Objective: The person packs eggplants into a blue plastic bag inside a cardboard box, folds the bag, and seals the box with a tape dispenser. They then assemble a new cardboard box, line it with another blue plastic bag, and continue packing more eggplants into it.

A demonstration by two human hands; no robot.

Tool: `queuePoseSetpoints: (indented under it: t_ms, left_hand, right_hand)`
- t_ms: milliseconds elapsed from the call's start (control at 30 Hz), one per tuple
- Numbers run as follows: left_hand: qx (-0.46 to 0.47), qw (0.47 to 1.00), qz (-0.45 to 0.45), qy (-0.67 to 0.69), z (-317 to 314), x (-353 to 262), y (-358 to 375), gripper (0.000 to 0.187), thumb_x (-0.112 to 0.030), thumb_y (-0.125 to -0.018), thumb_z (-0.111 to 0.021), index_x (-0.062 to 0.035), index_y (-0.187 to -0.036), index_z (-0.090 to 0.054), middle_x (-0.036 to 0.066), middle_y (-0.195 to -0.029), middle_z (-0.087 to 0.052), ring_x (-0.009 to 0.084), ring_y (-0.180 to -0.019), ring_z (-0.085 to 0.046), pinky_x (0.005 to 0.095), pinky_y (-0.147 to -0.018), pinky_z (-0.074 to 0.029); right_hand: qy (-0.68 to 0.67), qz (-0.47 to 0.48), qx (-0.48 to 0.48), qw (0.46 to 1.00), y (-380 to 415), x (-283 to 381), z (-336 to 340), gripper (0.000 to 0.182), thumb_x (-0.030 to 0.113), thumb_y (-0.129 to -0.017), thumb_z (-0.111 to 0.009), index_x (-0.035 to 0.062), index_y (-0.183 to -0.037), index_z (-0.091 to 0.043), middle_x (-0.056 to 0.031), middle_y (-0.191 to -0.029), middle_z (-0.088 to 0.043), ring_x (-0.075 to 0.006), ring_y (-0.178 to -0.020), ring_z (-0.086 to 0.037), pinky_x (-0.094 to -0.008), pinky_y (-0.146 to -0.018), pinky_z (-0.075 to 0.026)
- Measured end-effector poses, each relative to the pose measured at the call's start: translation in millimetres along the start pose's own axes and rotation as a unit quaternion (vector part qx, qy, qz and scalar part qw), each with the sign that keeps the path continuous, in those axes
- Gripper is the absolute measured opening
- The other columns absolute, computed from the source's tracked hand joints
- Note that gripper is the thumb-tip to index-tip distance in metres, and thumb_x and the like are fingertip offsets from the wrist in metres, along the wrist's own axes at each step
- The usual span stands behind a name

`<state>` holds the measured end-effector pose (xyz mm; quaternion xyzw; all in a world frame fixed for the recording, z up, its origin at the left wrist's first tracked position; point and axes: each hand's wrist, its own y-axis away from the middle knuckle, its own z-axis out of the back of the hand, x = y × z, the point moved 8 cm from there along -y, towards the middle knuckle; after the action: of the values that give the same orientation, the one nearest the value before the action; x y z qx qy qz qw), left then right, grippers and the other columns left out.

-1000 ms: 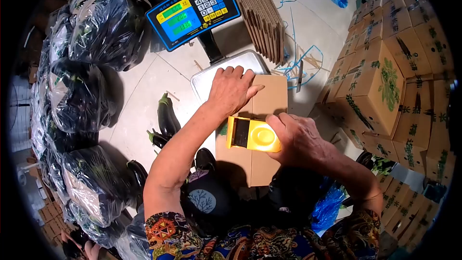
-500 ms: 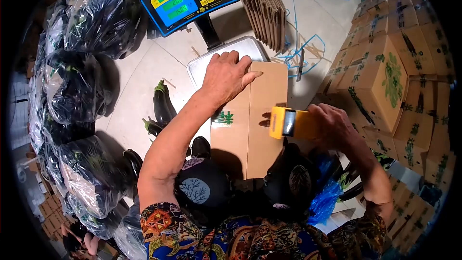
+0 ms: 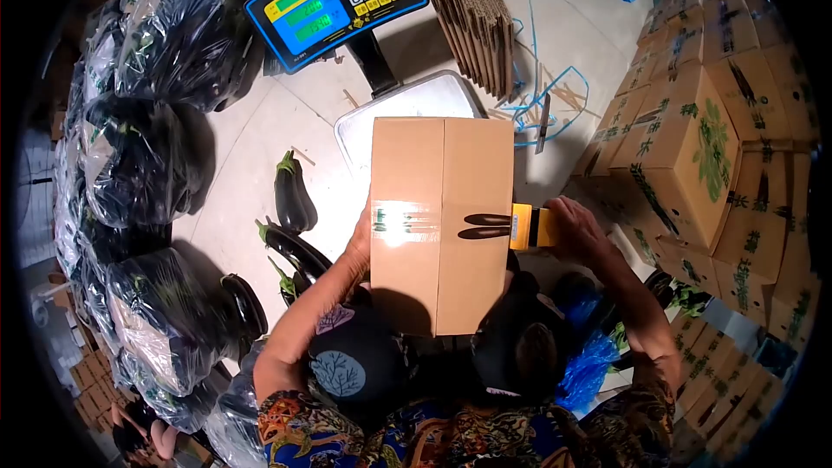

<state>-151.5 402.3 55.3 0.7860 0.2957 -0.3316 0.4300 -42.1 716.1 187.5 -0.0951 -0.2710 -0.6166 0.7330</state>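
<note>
A closed cardboard box (image 3: 412,269) stands upright between my knees, with a lengthwise seam between its top flaps and a shiny strip of clear tape (image 3: 407,224) across them. My right hand (image 3: 576,230) grips a yellow tape dispenser (image 3: 530,226), which is against the box's right side at the height of the tape strip. On the opposite side, my left hand (image 3: 357,243) lies against the box wall; its fingers are hidden behind the box. Behind the box sits the white platform of a scale (image 3: 407,104), partly covered by it.
A lit scale display (image 3: 336,0) rises at the back. Flattened cardboard (image 3: 468,17) leans beside it. Bagged eggplants (image 3: 143,156) line the left, loose eggplants (image 3: 295,195) lie on the floor, and printed boxes (image 3: 667,147) are stacked right. Blue plastic (image 3: 589,364) lies by my right knee.
My left hand has left the far top edge of the box and come down to its left side. The tape dispenser has moved right to the box's edge, and both far flaps now lie flat.
</note>
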Motion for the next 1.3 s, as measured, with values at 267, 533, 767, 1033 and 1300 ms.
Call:
queuePoseSetpoints:
  t_ms: [267,533,767,1033,1300]
  left_hand:
    - [0.065,0.963,0.197,0.172,-78,18,0,0.057,-0.04,-0.1,-0.041,0.001,-0.14,-0.039,0.013,-0.128,-0.055,0.0231,-0.111,-0.058,0.0359,-0.093,-0.049]
    - [-0.094,0.974,0.157,0.136,21,-27,-13,0.065,-0.05,-0.101,-0.033,0.0007,-0.141,-0.038,0.016,-0.138,-0.048,0.0262,-0.12,-0.053,0.0386,-0.095,-0.049]
    - [-0.074,0.921,-0.045,-0.38,-4,-152,47,0.077,-0.06,-0.095,-0.034,-0.0014,-0.146,-0.034,0.022,-0.139,-0.049,0.0295,-0.131,-0.045,0.0326,-0.108,-0.033]
    - [-0.083,0.893,-0.06,-0.438,12,-151,35,0.074,-0.064,-0.093,-0.034,-0.0116,-0.143,-0.042,0.023,-0.131,-0.055,0.0359,-0.126,-0.049,0.0372,-0.104,-0.036]
    - [-0.085,0.915,-0.041,-0.392,27,-136,26,0.072,-0.061,-0.095,-0.038,-0.0046,-0.14,-0.046,0.021,-0.132,-0.055,0.0299,-0.127,-0.049,0.0333,-0.106,-0.034]
  right_hand:
    - [0.051,-0.063,-0.015,0.997,29,40,62,0.059,0.019,-0.06,-0.085,0.005,-0.104,-0.049,-0.0161,-0.095,-0.058,-0.0365,-0.091,-0.06,-0.0428,-0.077,-0.05]
    - [0.037,-0.046,-0.025,0.998,-41,137,75,0.042,0.022,-0.072,-0.072,0.0034,-0.1,-0.049,-0.0195,-0.081,-0.062,-0.04,-0.074,-0.063,-0.0483,-0.064,-0.051]
    - [0.079,0.032,0.053,0.995,-134,227,35,0.045,0.02,-0.072,-0.07,-0.0065,-0.102,-0.05,-0.0201,-0.08,-0.067,-0.0348,-0.075,-0.068,-0.0428,-0.067,-0.053]
    - [0.071,-0.008,0.077,0.995,-109,193,49,0.046,0.026,-0.075,-0.071,0.0,-0.106,-0.051,-0.0196,-0.091,-0.065,-0.0391,-0.084,-0.065,-0.0452,-0.07,-0.052]
    - [0.047,-0.027,0.009,0.999,-12,53,21,0.056,0.032,-0.067,-0.082,0.0036,-0.099,-0.047,-0.0162,-0.089,-0.059,-0.0376,-0.086,-0.061,-0.0428,-0.07,-0.05]
